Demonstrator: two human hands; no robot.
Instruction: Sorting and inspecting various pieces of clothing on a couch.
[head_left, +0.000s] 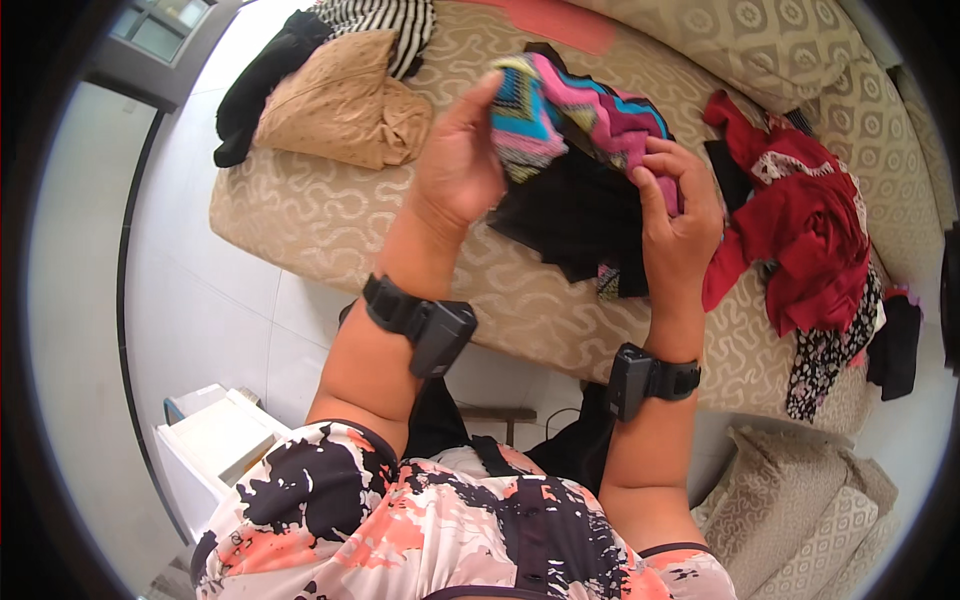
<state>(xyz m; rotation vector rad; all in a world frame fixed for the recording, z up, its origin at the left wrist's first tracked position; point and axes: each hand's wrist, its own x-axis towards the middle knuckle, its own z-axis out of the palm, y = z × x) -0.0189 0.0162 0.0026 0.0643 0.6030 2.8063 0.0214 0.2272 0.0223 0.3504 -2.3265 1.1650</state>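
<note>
A black garment (577, 210) with multicoloured zigzag-patterned parts lies across the patterned beige cover in front of me. My left hand (461, 150) grips one end of its colourful fabric (521, 112), raised above the cover, between thumb and fingers; the fingers are partly hidden behind the cloth. Further right, my right hand (679, 191) pinches the pink edge of the same garment between thumb and fingers. Black fabric hangs or lies between the two hands, with a small patterned corner near the cover's front edge.
A tan garment (330, 105), a black one (262, 82) and a striped one (409, 30) lie at the upper left. Red clothing (802, 225) and a black floral garment (832, 360) are heaped at right. The beige cover (300, 217) ends near my forearms. White drawers (217, 435) stand lower left.
</note>
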